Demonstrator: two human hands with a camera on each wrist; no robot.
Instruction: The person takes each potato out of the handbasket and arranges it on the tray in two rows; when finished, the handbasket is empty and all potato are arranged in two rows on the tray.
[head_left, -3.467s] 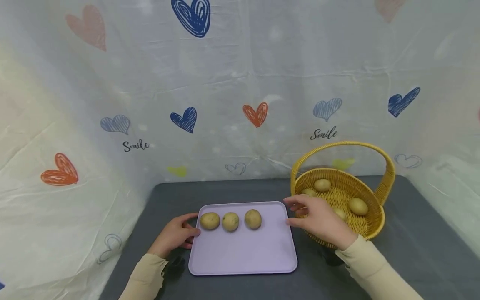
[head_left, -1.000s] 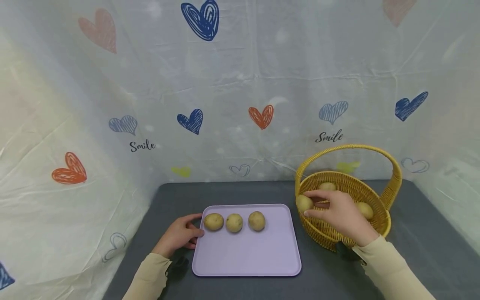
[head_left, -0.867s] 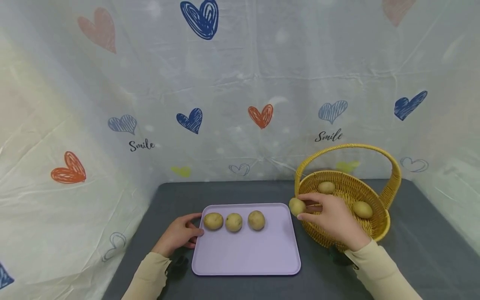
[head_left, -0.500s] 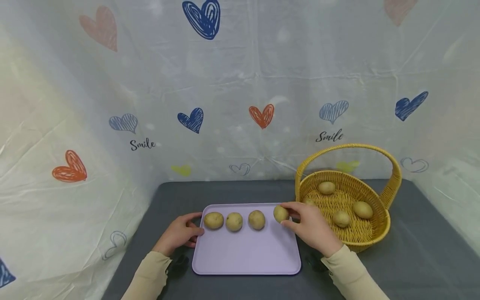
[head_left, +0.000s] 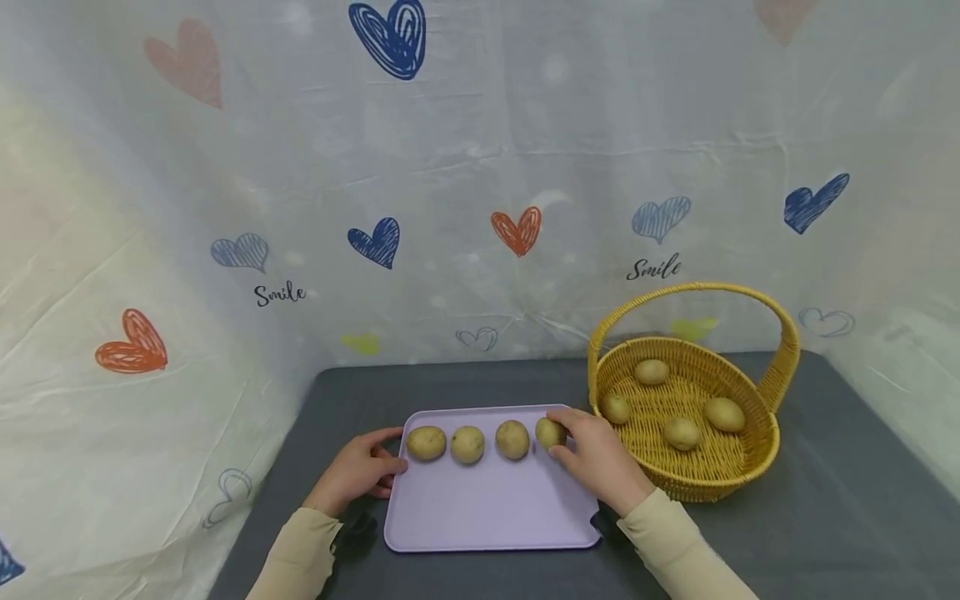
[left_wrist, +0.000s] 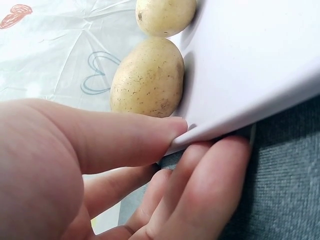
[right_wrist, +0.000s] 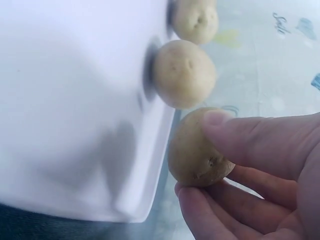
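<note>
The potato (head_left: 548, 432) in hand sits at the right end of a row on the lilac tray (head_left: 487, 508), near the tray's far right corner, just beside the third potato (head_left: 513, 439). It lies at the fingertips of the right hand (head_left: 596, 460), which comes at it from the right and near side; the right wrist view shows the thumb on top of it and the fingers curled beneath, so that hand is pinching the potato (right_wrist: 198, 148). Whether it already rests on the tray surface cannot be told.

It is a small oval, and in the head view its long axis runs roughly away from the person, toward the curtain, slightly tilted. The skin is pale yellow-tan, smooth, with a few small dark specks and shallow eyes.

Left of it in the row lie the second potato (head_left: 467, 444) and the first potato (head_left: 426, 442), evenly spaced. The left hand (head_left: 352, 472) grips the tray's left edge, thumb on top of the rim and fingers (left_wrist: 215, 185) curled under it, close beside the first potato.

To the right of the tray, on the grey desk (head_left: 825, 517), stands a yellow wicker basket (head_left: 753, 467) with a hoop handle, holding four more potatoes (head_left: 681, 432). A white curtain (head_left: 465, 150) printed with hearts hangs behind.
</note>
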